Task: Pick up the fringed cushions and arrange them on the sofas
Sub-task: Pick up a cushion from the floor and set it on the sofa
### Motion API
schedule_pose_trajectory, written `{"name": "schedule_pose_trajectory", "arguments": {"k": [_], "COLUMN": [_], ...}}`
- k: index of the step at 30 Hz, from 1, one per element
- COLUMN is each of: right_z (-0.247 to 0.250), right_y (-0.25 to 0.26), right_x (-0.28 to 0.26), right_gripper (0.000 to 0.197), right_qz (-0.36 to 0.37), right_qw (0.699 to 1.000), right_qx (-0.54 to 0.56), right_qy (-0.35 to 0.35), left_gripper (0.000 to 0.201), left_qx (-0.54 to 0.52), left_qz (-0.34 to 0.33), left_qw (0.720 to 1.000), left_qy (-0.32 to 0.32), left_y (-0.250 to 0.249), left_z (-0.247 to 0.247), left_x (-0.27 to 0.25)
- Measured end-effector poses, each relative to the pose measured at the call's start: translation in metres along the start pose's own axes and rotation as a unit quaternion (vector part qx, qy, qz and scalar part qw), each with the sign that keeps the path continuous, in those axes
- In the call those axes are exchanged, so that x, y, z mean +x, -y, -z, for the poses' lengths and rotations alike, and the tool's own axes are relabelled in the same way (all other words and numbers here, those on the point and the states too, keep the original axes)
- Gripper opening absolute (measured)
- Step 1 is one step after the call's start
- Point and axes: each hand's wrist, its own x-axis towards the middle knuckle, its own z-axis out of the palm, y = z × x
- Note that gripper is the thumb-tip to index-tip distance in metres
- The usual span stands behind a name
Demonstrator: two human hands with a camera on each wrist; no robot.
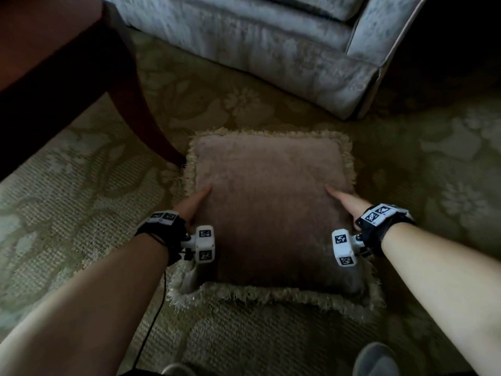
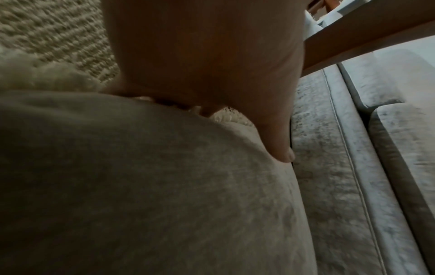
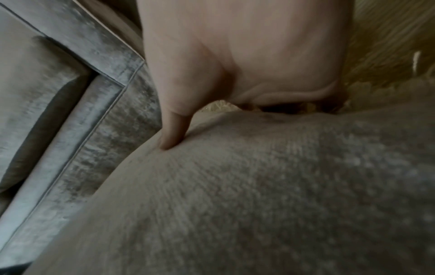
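Note:
A brown square cushion (image 1: 271,207) with a cream fringe lies flat on the patterned carpet, just in front of me. My left hand (image 1: 193,206) holds its left edge and my right hand (image 1: 344,202) holds its right edge. Both thumbs lie on top, while the fingers go under the edges out of sight. In the left wrist view, the left hand's thumb (image 2: 280,145) presses into the cushion (image 2: 141,186). In the right wrist view, the right hand's thumb (image 3: 174,134) dents the cushion (image 3: 259,186). The pale grey sofa (image 1: 271,44) stands right behind the cushion.
A dark wooden table stands at the left, and its curved leg (image 1: 141,115) comes down close to the cushion's far left corner. Floral carpet (image 1: 81,213) surrounds the cushion. A grey shoe (image 1: 375,359) shows at the bottom edge. The area right of the sofa is dark.

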Motion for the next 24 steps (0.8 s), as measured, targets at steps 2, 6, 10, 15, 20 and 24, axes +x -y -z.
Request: {"name": "schedule_pose_trajectory", "arguments": {"k": [2, 6, 10, 15, 20, 24], "right_z": [0.0, -0.007, -0.018, -0.024, -0.025, -0.015], "right_y": [-0.005, -0.004, 0.014, 0.035, 0.042, 0.047], "right_x": [0.005, -0.001, -0.03, -0.062, -0.078, -0.102], "right_gripper": [0.125, 0.121, 0.107, 0.077, 0.069, 0.083], "right_qz": [-0.015, -0.028, 0.002, -0.001, 0.013, 0.008], "right_qw": [1.0, 0.999, 1.0, 0.999, 0.996, 0.993], "right_qx": [-0.012, -0.039, -0.017, 0.041, 0.084, 0.101], "right_qy": [0.005, 0.001, 0.003, -0.002, -0.038, -0.06], "left_gripper": [0.075, 0.079, 0.105, 0.097, 0.049, 0.054], "left_qx": [0.003, 0.048, 0.057, 0.046, 0.021, -0.014], "left_qz": [0.009, 0.006, 0.013, 0.009, 0.007, 0.012], "left_qw": [1.0, 0.999, 0.995, 0.994, 0.997, 0.998], "left_qy": [0.03, -0.02, -0.075, -0.094, -0.069, -0.062], "left_y": [-0.004, -0.006, 0.013, 0.002, -0.028, -0.03], "left_z": [-0.005, -0.014, 0.005, -0.001, -0.026, -0.032], "left_x": [-0.001, 0.01, 0.076, 0.071, 0.013, -0.012]}}
